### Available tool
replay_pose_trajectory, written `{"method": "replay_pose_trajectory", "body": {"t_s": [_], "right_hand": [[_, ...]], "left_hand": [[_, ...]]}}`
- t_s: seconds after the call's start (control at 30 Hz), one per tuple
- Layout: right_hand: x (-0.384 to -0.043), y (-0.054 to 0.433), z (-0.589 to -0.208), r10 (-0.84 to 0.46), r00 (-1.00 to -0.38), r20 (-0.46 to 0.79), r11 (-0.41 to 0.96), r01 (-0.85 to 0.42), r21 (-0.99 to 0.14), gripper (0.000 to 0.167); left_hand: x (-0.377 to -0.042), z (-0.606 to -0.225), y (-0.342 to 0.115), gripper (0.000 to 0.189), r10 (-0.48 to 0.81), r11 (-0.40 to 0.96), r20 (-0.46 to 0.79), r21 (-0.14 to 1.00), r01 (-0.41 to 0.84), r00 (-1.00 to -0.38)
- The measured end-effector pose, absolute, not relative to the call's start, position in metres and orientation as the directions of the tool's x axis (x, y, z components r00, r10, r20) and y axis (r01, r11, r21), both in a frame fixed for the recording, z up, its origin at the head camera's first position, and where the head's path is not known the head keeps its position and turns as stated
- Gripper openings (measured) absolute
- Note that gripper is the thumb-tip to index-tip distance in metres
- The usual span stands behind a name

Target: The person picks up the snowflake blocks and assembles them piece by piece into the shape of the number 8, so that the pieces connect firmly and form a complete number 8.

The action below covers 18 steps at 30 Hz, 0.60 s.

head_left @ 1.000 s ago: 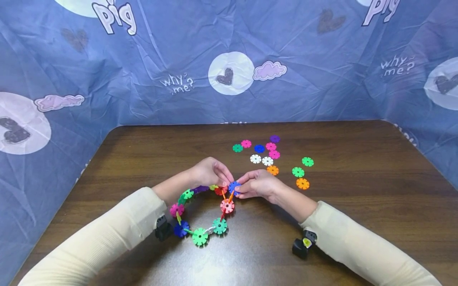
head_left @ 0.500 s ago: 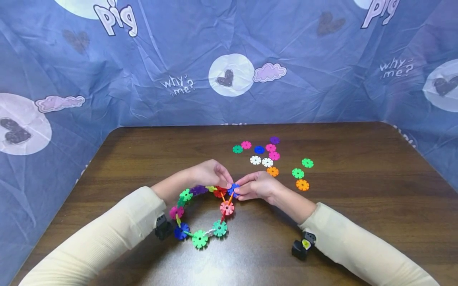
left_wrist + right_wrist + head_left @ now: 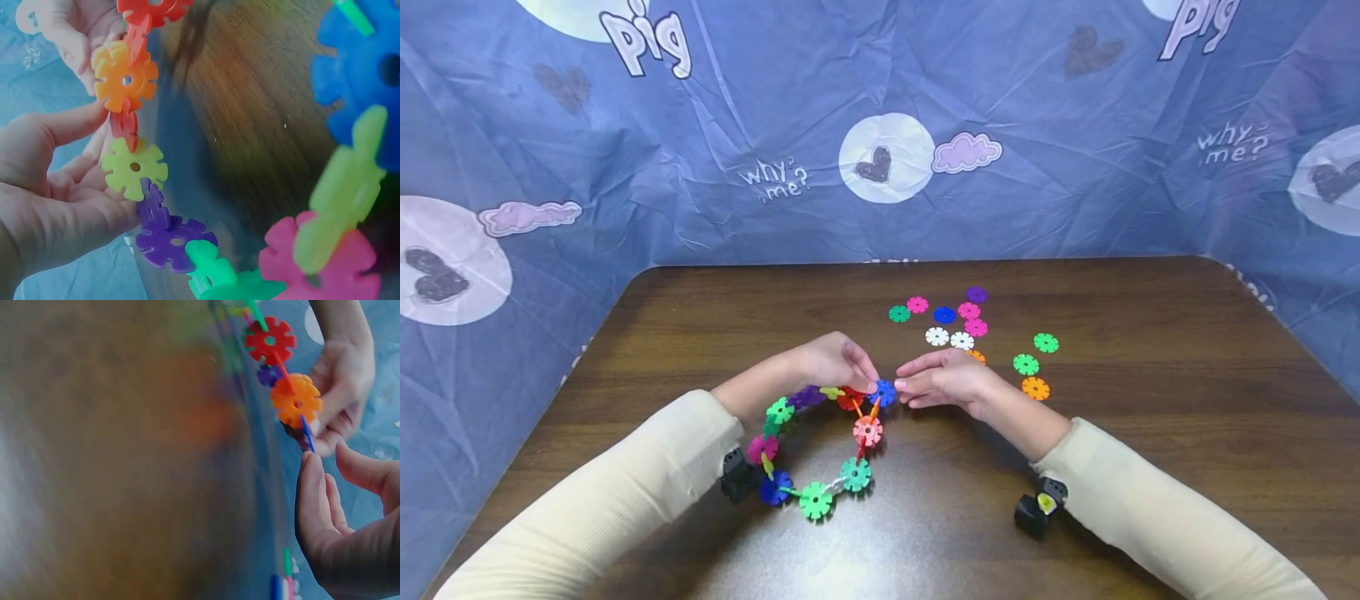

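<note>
A ring of interlocking plastic flower discs (image 3: 816, 500) in many colours hangs between and below the hands. My left hand (image 3: 838, 362) pinches it at its upper right, beside a blue disc (image 3: 882, 393). In the left wrist view that hand's thumb reaches an orange disc (image 3: 126, 78), with yellow-green and purple discs below it. My right hand (image 3: 946, 383) is just right of the blue disc, thumb and fingers spread with nothing between them. In the right wrist view its fingertip is right at the edge of the blue disc (image 3: 307, 432), seen edge-on.
On the wooden table (image 3: 737, 317), loose discs lie beyond the hands, among them white (image 3: 937, 336), pink (image 3: 917, 305) and purple (image 3: 977, 295) ones. Green (image 3: 1046, 342) and orange (image 3: 1036, 388) discs lie farther right. A blue printed cloth (image 3: 1037, 217) hangs behind the table.
My right hand has let go of the blue disc and its fingers have parted. The left hand has shifted slightly left with the ring.
</note>
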State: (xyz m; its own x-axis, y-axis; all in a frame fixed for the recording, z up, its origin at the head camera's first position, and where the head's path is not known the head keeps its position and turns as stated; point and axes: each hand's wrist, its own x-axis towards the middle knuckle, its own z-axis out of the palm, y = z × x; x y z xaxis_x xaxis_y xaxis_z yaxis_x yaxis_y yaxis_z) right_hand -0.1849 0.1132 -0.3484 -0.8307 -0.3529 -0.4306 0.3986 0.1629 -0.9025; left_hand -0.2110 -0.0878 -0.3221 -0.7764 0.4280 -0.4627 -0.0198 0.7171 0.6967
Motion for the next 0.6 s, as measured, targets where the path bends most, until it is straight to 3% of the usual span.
{"method": "replay_pose_trajectory", "body": {"t_s": [0.2,0.33,0.47,0.6], "right_hand": [[-0.198,0.133,-0.337,-0.323,-0.871,-0.371,0.173,0.331,-0.928,0.043],[-0.207,0.147,-0.335,-0.304,-0.888,-0.344,0.224,0.285,-0.932,0.044],[-0.216,0.159,-0.338,-0.249,-0.917,-0.310,0.370,0.206,-0.906,0.040],[-0.220,0.166,-0.341,-0.243,-0.943,-0.227,0.613,0.032,-0.790,0.031]], "left_hand": [[-0.214,-0.321,-0.091,0.020,0.239,0.732,-0.486,0.659,-0.173,-0.841],[-0.214,-0.325,-0.094,0.027,0.109,0.642,-0.514,0.690,-0.335,-0.851],[-0.214,-0.329,-0.098,0.030,0.085,0.520,-0.556,0.733,-0.439,-0.827],[-0.214,-0.332,-0.100,0.027,0.110,0.487,-0.576,0.742,-0.461,-0.810]]}}
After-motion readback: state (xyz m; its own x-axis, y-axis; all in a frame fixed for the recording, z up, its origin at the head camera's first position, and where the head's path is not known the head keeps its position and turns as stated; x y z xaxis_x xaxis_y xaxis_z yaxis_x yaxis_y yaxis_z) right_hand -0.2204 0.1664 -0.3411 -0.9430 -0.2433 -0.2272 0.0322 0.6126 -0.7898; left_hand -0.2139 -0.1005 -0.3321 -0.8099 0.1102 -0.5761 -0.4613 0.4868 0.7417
